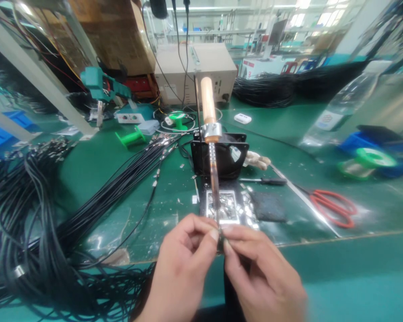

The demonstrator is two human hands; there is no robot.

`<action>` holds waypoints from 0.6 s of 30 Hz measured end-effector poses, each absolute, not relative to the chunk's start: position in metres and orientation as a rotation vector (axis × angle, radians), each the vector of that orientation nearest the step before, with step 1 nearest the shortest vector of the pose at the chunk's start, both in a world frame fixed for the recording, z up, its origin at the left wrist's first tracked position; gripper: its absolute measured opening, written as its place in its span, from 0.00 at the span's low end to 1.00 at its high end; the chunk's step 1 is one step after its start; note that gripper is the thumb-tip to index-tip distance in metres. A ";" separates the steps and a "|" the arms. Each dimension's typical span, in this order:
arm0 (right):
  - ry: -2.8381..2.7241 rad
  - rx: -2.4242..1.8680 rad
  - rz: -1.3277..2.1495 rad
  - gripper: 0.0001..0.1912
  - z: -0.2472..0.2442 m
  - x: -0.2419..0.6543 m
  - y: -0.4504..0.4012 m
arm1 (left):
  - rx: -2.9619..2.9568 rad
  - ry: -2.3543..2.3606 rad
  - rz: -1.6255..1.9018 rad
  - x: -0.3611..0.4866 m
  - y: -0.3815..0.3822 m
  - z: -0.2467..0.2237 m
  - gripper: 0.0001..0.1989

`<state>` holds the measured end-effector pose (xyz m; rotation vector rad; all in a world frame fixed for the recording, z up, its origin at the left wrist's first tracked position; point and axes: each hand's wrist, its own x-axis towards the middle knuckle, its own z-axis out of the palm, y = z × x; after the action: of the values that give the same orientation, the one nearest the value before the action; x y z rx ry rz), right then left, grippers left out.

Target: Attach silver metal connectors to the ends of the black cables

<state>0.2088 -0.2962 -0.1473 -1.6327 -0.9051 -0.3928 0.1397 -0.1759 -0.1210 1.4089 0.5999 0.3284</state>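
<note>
A soldering iron (214,172) with a wooden handle is clamped upright on a stand, its tip pointing down between my hands. My left hand (184,264) pinches with thumb and forefinger just left of the tip. Facing it, my right hand (258,268) pinches from the other side, its fingertips nearly meeting the left ones. A small dark piece (220,241) shows between the fingertips, mostly covered, so its kind is unclear. Right behind the fingers lies a white-rimmed tray (237,210) of small shiny metal bits. Behind the iron stands a black fan (221,156).
Bundled black cables (120,183) with metal ends cover the left side. Red-handled scissors (335,208), a screwdriver (271,181) and a dark pad (268,206) lie at right. A plastic bottle (345,107) and a green spool (372,161) stand farther right. A beige box-shaped device (194,67) is behind.
</note>
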 end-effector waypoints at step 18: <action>-0.914 -1.630 -0.401 0.10 -0.142 0.210 -0.295 | 1.425 0.616 0.336 0.140 -0.177 -0.117 0.09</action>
<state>0.2101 -0.2948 -0.1419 -1.6304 -0.9137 -0.4007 0.1401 -0.1765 -0.1170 1.4248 0.6161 0.3357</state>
